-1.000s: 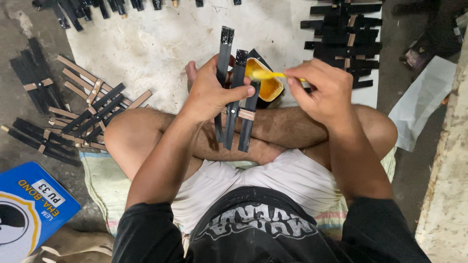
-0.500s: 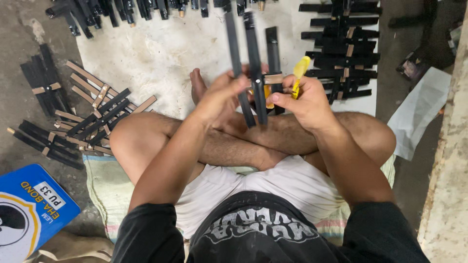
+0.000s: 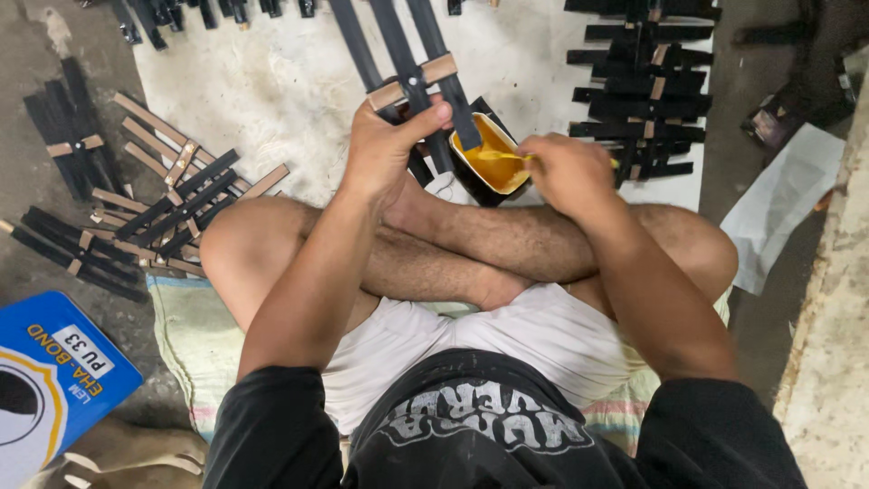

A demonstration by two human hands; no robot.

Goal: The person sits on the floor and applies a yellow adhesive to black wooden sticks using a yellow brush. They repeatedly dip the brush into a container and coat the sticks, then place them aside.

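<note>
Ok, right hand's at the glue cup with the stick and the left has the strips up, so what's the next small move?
Probably lift the stick from the yellow glue cup to the tan crosspiece. The right hand has its tip in the glue, and the left hand holds the black strips just above.

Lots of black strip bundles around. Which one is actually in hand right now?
The bundle of black strips with a tan cross band, gripped by the left hand above the pot of yellow glue. All the other bundles lie on the floor, untouched.
</note>
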